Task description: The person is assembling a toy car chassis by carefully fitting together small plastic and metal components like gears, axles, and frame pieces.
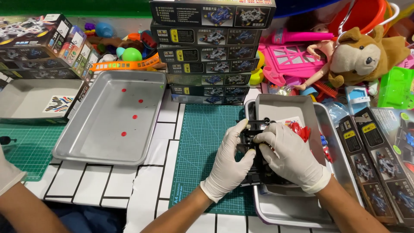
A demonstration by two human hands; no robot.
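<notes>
- Basically both gloved hands meet on 1 black toy car chassis (251,142), held at the left edge of a grey open box (286,113).
- Left hand (227,163): white glove, fingers wrapped around the chassis's left side, thumb up against it.
- Right hand (292,156): white glove, clamped over the chassis top and right side (most of the part is hidden under it).
- Grey open box sits inside a metal tray (336,142) on the right; red plastic parts (300,130) lie in the box just beside the right hand.
- Green cutting mat (202,142) lies under the left hand.
- Second metal tray (110,118), well apart on the left, carries 4 small red dots.
- Stack of model car boxes (211,51) stands behind the mat.
- Plush dog (364,54) top right, among pink plastic toys.
- Another person's forearm (21,207) shows at bottom left.
</notes>
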